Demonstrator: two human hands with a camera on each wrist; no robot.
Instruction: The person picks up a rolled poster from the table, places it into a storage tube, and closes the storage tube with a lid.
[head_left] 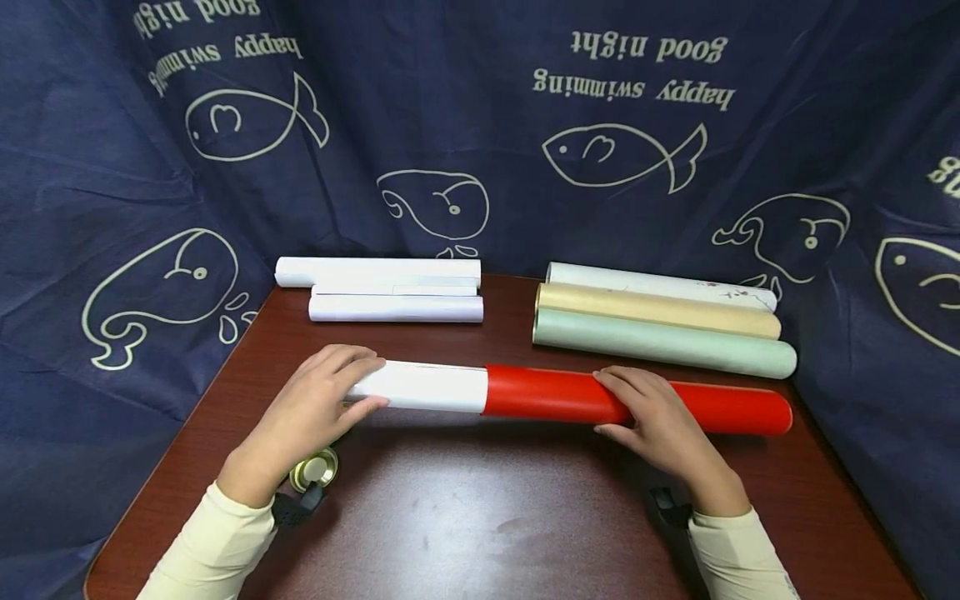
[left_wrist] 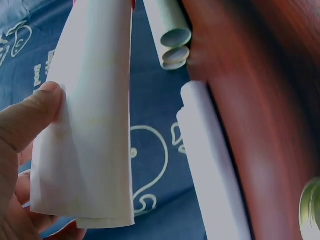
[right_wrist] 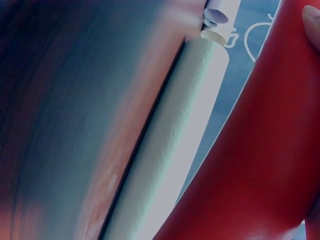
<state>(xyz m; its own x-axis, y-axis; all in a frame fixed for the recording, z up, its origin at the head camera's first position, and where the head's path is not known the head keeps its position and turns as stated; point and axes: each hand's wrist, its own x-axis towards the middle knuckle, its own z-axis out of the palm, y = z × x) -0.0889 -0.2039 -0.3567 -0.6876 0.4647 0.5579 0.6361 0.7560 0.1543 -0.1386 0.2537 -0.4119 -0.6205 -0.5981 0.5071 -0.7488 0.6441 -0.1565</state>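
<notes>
Above the reddish-brown wooden tabletop (head_left: 480,517), the left hand (head_left: 311,402) is gripping a slim white paper roll (head_left: 431,386) and the right hand (head_left: 660,421) a wider glossy red roll (head_left: 547,395) around its end, curled fingers seemingly needing light pressure and straight alignment against creasing.

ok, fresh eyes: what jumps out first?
The bright red roll, right of centre, with a white roll at its left end; left grip on the white, right grip on the red. Then the green roll and yellow roll at the right rear of the table. At the back, navy cloth with lettering, upside-down in the head view.
</notes>
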